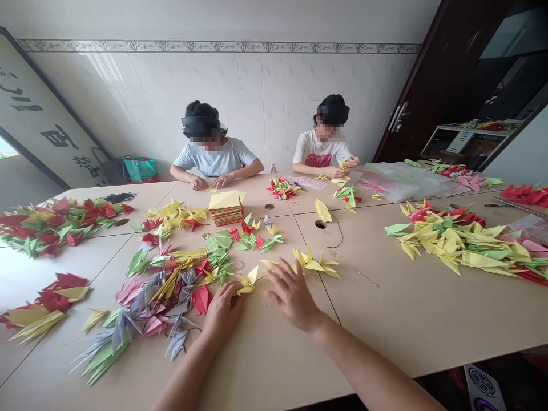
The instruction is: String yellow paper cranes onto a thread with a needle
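My left hand (pixel 222 311) is closed, its fingertips pinching a yellow folded-paper crane (pixel 247 283) on the table. A dark thread runs from this crane toward my right hand (pixel 293 298). That hand is open with its fingers apart, over the left end of a row of yellow paper cranes (pixel 314 262); its fingers partly hide them, and I cannot tell whether they touch. Beside my left hand lies a heap of grey, pink, green and yellow paper cranes (pixel 149 302), with dark thread showing among them. A red crane (pixel 201 299) rests close to the left wrist.
A stack of square paper (pixel 226 208) stands mid-table. More crane piles lie at the left (pixel 60 222) and right (pixel 462 240). A thin strand (pixel 367 278) lies right of my hand. Two people (pixel 214 154) (pixel 323 142) sit opposite, handling yellow paper. The table (pixel 385 325) has round holes.
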`<state>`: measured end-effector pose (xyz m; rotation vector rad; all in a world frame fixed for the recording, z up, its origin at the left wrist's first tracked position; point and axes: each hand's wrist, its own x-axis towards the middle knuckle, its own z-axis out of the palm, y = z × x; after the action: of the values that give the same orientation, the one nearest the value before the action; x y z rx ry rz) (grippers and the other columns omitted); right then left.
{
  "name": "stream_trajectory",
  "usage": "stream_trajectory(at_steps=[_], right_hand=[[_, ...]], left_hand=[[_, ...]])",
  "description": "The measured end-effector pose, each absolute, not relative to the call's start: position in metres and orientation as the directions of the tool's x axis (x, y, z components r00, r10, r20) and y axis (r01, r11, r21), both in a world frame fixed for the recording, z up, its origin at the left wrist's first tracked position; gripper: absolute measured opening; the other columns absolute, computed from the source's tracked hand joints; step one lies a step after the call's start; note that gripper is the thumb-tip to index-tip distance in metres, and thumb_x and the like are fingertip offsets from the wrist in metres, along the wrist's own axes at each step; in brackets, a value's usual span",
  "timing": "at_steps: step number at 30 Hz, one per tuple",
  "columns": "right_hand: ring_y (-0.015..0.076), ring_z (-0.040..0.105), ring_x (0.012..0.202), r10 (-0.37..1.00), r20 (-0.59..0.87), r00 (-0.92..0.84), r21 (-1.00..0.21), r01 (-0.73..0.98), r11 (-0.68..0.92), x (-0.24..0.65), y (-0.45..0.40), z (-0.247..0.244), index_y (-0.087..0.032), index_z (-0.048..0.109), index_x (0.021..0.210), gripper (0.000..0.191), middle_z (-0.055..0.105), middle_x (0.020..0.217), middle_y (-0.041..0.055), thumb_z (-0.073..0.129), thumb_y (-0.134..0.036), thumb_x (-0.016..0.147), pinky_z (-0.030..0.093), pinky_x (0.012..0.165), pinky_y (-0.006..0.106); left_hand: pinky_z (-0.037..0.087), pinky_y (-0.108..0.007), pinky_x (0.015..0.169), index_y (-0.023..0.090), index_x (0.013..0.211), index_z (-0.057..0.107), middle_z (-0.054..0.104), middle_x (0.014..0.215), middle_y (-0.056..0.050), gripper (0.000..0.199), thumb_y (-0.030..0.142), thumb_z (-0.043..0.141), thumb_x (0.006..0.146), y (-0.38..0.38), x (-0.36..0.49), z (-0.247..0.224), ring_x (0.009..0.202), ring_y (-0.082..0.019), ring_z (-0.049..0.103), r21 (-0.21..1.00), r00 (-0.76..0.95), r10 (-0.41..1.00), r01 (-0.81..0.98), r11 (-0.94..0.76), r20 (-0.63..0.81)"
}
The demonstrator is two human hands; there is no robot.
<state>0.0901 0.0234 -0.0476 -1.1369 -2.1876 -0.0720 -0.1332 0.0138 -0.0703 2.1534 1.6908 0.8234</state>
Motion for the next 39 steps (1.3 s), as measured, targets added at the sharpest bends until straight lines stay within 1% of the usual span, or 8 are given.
stream_trajectory(at_steps=[4, 6, 9, 15, 19, 23, 31, 39], right_hand=[[0.0295, 0.04, 0.131, 0.771, 0.636, -0.034, -0.407, 0.834, 0.372, 0.152, 0.045, -0.053, -0.019, 0.048, 0.133, 0.04, 0.053, 0.134, 0.0134, 0.043, -0.032, 0.096, 0.03, 0.107, 0.056], [0.0284, 0.051, 0.119, 0.781, 0.603, 0.163, -0.504, 0.837, 0.214, 0.182, 0.057, -0.064, -0.019, 0.049, 0.13, 0.039, 0.05, 0.134, 0.0115, 0.052, -0.032, 0.093, 0.042, 0.097, 0.053], [0.0221, 0.061, 0.101, 0.828, 0.497, 0.257, -0.584, 0.806, 0.1, 0.204, 0.067, -0.082, -0.017, 0.055, 0.121, 0.032, 0.058, 0.121, 0.0089, 0.056, -0.031, 0.092, 0.052, 0.084, 0.043], [0.0218, 0.061, 0.101, 0.944, 0.326, 0.051, -0.636, 0.751, 0.179, 0.176, 0.065, -0.087, -0.017, 0.057, 0.117, 0.028, 0.059, 0.119, 0.0085, 0.056, -0.03, 0.092, 0.051, 0.085, 0.043], [0.0203, 0.062, 0.097, 0.972, 0.225, -0.066, -0.721, 0.66, 0.212, 0.158, 0.062, -0.075, -0.017, 0.059, 0.114, 0.026, 0.061, 0.116, 0.008, 0.056, -0.03, 0.092, 0.052, 0.083, 0.041], [0.0184, 0.063, 0.092, 0.987, 0.12, -0.109, -0.831, 0.532, 0.16, 0.152, 0.066, -0.066, -0.017, 0.059, 0.112, 0.025, 0.062, 0.112, 0.0073, 0.055, -0.031, 0.093, 0.054, 0.079, 0.038], [0.0211, 0.062, 0.096, 0.994, -0.025, -0.11, -0.978, 0.211, -0.001, 0.141, 0.094, -0.057, -0.015, 0.057, 0.117, 0.03, 0.061, 0.115, 0.0077, 0.056, -0.032, 0.092, 0.053, 0.08, 0.041], [0.0209, 0.062, 0.096, 0.986, -0.138, -0.091, -0.99, -0.023, -0.141, 0.131, 0.127, -0.055, -0.016, 0.056, 0.118, 0.031, 0.06, 0.116, 0.0081, 0.056, -0.032, 0.092, 0.054, 0.08, 0.041]], left_hand=[[0.05, -0.043, 0.087, 0.017, 0.106, 0.062, 0.062, 0.114, -0.008, 0.021, 0.03, 0.056, 0.091, 0.015, -0.133, -0.072, 0.102, -0.022, 0.06, 0.557, 0.155, 0.95, 0.78, -0.286, 0.27], [0.05, -0.043, 0.087, 0.017, 0.104, 0.062, 0.062, 0.113, -0.008, 0.02, 0.03, 0.056, 0.091, 0.015, -0.133, -0.073, 0.101, -0.022, 0.06, 0.57, 0.158, 0.95, 0.769, -0.289, 0.269], [0.048, -0.045, 0.089, 0.016, 0.102, 0.062, 0.063, 0.112, -0.008, 0.019, 0.029, 0.057, 0.089, 0.014, -0.129, -0.071, 0.103, -0.023, 0.059, 0.601, 0.145, 0.954, 0.749, -0.278, 0.261], [0.038, -0.052, 0.102, 0.024, 0.126, 0.046, 0.049, 0.137, -0.012, 0.049, 0.023, 0.058, 0.079, 0.012, -0.109, -0.059, 0.128, -0.031, 0.043, 0.723, 0.083, 0.971, 0.654, -0.223, 0.224], [0.056, -0.036, 0.073, 0.023, 0.129, 0.043, 0.066, 0.109, -0.009, 0.049, 0.031, 0.056, 0.082, 0.011, -0.089, -0.046, 0.085, -0.021, 0.067, 0.839, 0.182, 0.977, 0.511, -0.188, 0.108], [0.055, -0.03, 0.06, 0.017, 0.118, 0.054, 0.067, 0.079, -0.001, 0.036, 0.041, 0.051, 0.091, 0.013, -0.074, -0.031, 0.064, -0.014, 0.065, 0.924, 0.253, 0.967, 0.364, -0.119, 0.025], [0.054, -0.041, 0.079, 0.015, 0.116, 0.056, 0.061, 0.113, -0.008, 0.031, 0.033, 0.055, 0.091, 0.065, -0.07, -0.02, 0.094, -0.021, 0.063, 0.977, 0.025, 1.0, 0.21, -0.022, 0.017], [0.05, -0.045, 0.089, 0.019, 0.12, 0.056, 0.056, 0.126, -0.01, 0.031, 0.031, 0.055, 0.091, 0.106, -0.049, -0.019, 0.106, -0.023, 0.059, 0.991, 0.085, 0.996, 0.13, -0.031, 0.02]])
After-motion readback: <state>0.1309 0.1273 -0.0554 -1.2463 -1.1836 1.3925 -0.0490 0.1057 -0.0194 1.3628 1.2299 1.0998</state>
